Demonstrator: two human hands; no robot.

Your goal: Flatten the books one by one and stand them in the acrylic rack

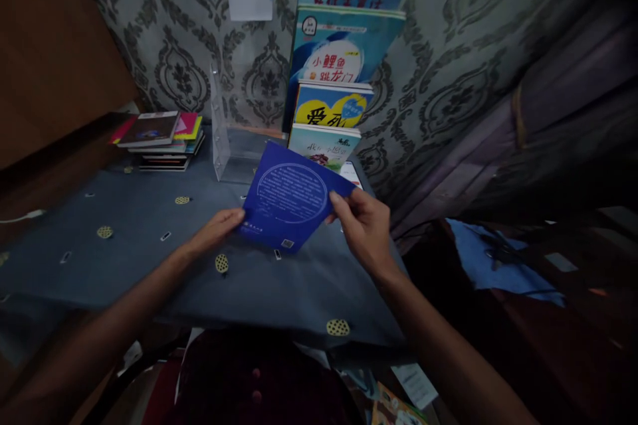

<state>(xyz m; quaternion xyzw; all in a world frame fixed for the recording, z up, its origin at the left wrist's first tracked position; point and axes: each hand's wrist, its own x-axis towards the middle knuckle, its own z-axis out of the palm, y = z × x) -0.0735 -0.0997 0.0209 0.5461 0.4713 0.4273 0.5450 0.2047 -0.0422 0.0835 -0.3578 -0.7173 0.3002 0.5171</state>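
Note:
A thin blue book (pixel 292 198) with a white circle of text on its cover hangs tilted above the grey tablecloth (pixel 149 259). My left hand (pixel 218 228) grips its lower left edge with fingers closed on it. My right hand (pixel 363 226) pinches its right corner between thumb and fingers. Behind the book stands a row of children's books (pixel 331 106), stepped upward against the wall. A clear acrylic stand (pixel 234 139) sits just left of them.
A stack of books (pixel 162 139) lies at the table's far left. Patterned wallpaper (pixel 189 46) backs the table. A curtain (pixel 548 113) hangs at right above a dark surface with a blue cloth (pixel 493 259). Papers (pixel 409 385) lie on the floor below.

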